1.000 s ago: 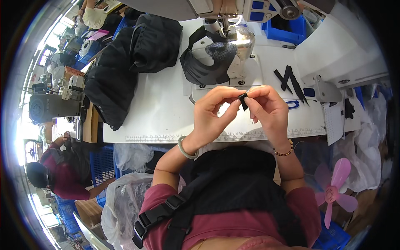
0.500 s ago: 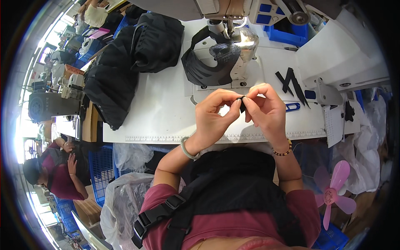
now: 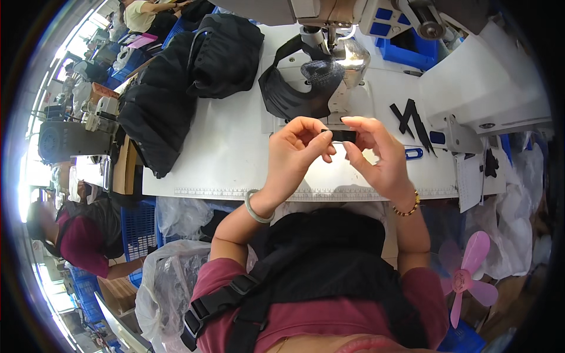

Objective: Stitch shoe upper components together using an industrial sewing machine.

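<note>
Right now the short black strap piece [image 3: 340, 135] lies crosswise between both hands, left hand [image 3: 297, 150] and right hand [image 3: 376, 156] fingers pinching its opposite ends above the table [image 3: 229, 159].

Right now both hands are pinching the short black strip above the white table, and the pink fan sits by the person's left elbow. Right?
Not quite. Both the left hand and the right hand pinch the black strip above the white table, but the head view shows the pink fan by the right elbow.
</note>
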{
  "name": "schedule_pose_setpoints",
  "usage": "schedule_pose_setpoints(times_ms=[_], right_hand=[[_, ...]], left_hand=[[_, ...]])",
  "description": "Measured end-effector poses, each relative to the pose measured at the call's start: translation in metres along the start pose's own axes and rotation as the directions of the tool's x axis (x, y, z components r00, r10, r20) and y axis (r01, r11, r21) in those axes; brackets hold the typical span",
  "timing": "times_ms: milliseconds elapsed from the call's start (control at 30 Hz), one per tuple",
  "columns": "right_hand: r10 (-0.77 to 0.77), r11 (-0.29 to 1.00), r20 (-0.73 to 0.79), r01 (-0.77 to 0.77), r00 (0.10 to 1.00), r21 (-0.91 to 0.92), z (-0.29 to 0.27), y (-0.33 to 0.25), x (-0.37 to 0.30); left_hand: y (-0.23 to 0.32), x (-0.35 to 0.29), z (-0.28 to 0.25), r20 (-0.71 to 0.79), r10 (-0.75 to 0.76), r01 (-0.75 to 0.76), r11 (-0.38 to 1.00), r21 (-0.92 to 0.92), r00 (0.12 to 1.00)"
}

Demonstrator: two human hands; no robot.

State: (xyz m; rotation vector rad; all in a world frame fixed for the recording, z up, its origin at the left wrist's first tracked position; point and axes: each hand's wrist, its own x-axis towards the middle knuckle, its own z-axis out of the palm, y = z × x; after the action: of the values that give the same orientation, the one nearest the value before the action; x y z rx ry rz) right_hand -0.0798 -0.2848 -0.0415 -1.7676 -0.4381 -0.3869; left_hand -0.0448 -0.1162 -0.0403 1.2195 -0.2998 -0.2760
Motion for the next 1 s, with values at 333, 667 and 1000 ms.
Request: schedule_pose_setpoints(times_ms=[333,667,1000], right_hand=[[-0.189,0.923,0.204,0.245,0.960,-0.297,-0.023,-0.015,0.021],[0.395,0.688,-0.140,-0.191,0.908,0.701,0.036,-0.024,0.053],[0.166,0.910,-0.484,0.055,0.860,0.410,0.049,0.014,0.062]], left_hand=[[0.032,0.014,-0.006,0.181,-0.163,0.143,0.982,0.120,0.970],[0.095,0.061,-0.021,0.090,0.044,-0.062,0.975,0.214,0.995],[0.079,0.087,-0.022,0.142,-0.193,0.160,0.964,0.214,0.971]])
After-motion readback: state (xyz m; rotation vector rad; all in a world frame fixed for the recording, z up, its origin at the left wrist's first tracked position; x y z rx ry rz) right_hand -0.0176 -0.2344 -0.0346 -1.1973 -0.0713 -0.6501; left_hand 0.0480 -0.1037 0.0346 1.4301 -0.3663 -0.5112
